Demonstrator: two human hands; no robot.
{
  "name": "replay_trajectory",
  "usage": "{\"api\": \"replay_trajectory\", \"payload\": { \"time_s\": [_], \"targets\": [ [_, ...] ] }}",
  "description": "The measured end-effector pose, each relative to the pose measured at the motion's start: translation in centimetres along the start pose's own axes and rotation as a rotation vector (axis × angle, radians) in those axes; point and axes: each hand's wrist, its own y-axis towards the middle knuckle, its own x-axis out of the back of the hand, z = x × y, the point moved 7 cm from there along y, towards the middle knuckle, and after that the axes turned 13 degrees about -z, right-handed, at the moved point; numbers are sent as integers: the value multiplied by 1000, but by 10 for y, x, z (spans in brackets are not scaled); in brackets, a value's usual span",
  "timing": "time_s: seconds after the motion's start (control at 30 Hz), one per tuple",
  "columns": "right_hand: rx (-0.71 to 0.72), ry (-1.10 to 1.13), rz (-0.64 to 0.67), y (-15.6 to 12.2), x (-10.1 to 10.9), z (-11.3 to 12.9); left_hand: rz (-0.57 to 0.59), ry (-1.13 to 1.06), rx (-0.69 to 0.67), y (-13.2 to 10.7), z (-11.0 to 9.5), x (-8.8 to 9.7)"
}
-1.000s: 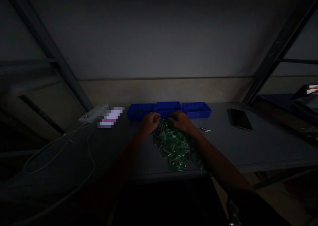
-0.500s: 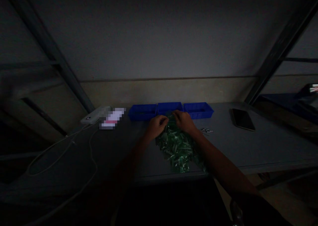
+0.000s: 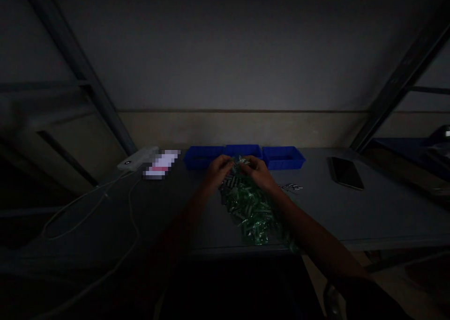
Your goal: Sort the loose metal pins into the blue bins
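Observation:
A green clear plastic bag full of small rod-like pieces lies on the table in front of me. My left hand is closed at the left of the bag's upper end, fingertips pinching its plastic. Opposite it, my right hand pinches the same end from the right. Crumpled film shows between the fingertips. Below my left hand, greyish pieces show at the bag's upper left; whether film covers them I cannot tell. Several thin metal pieces lie loose right of my right hand.
Three blue bins stand in a row behind my hands. A dark phone lies at the right. On the left are a white box with cables and a lit, blurred-out screen. Metal posts frame both sides; the scene is dim.
My hands have shifted slightly at the bag's upper end, and the film there has spread. Greyish pieces now show below my left hand. The view has moved a little.

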Motion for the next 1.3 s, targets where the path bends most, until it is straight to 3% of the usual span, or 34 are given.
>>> {"api": "replay_trajectory", "payload": {
  "time_s": [0.17,0.23,0.3,0.37,0.5,0.6,0.67,0.8,0.93,1.03,1.13,1.2,1.3],
  "targets": [
    [68,-140,-27,2,5,4,10,145,-41,2,4,-3],
    [106,-175,-93,7,16,7,-55,300,-173,-3,-8,-2],
    [138,-180,-204,14,32,11,-75,450,-375,-21,-34,-9],
    [147,-179,-315,21,51,13,47,515,-583,-55,-65,-30],
    [126,-176,-432,29,75,7,460,601,-929,-147,-105,-82],
    [111,-158,-453,32,80,0,677,652,-1066,-192,-100,-104],
    [94,-162,-435,33,78,-4,701,698,-1082,-200,-86,-110],
    [73,-160,-403,35,77,-6,705,696,-1150,-199,-71,-110],
    [88,-153,-429,35,82,1,630,607,-1174,-181,-84,-102],
    [80,-132,-459,33,86,6,414,522,-1091,-141,-98,-85],
    [79,-129,-492,32,88,7,161,505,-916,-89,-96,-61],
    [89,-153,-501,31,87,8,94,541,-855,-64,-88,-51],
    [126,-231,-480,28,82,11,131,622,-797,-41,-72,-50]
  ]
}}
